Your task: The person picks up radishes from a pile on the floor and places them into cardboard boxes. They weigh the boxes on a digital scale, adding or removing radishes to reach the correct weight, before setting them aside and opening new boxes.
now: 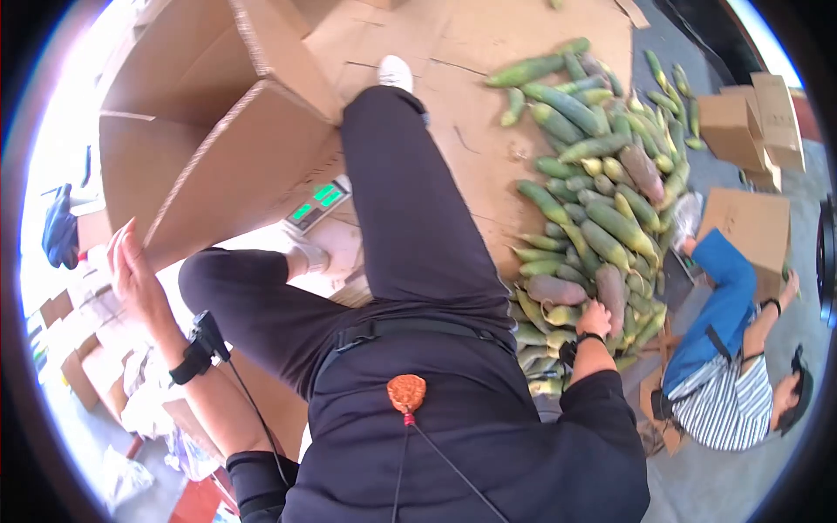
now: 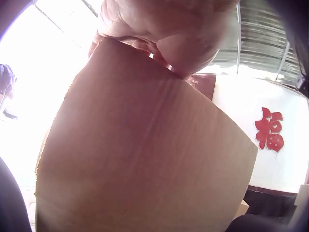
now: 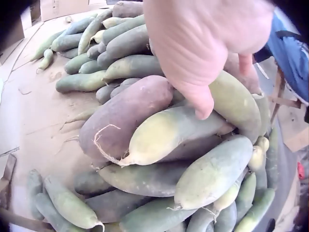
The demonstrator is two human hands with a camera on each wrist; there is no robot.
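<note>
Fingers of the right hand curled down. The thumb touched a pale radish just below, lying sideways. I couldn't tell if they gripped it. The left hand lay flat on a box, far away.

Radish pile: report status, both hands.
Left hand flat on cardboard box flap. Right hand grips green radish atop pile. Purple radish alongside.

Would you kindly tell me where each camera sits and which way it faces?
Head: worn on the head, looking down over the torso and legs at the cardboard box and radish pile; both hands show.
Left wrist: faces up past the left hand to the box's flap and a wall.
Right wrist: faces down past the right hand onto the radish pile.
Shared: head and right wrist both show the right hand on the pile.
</note>
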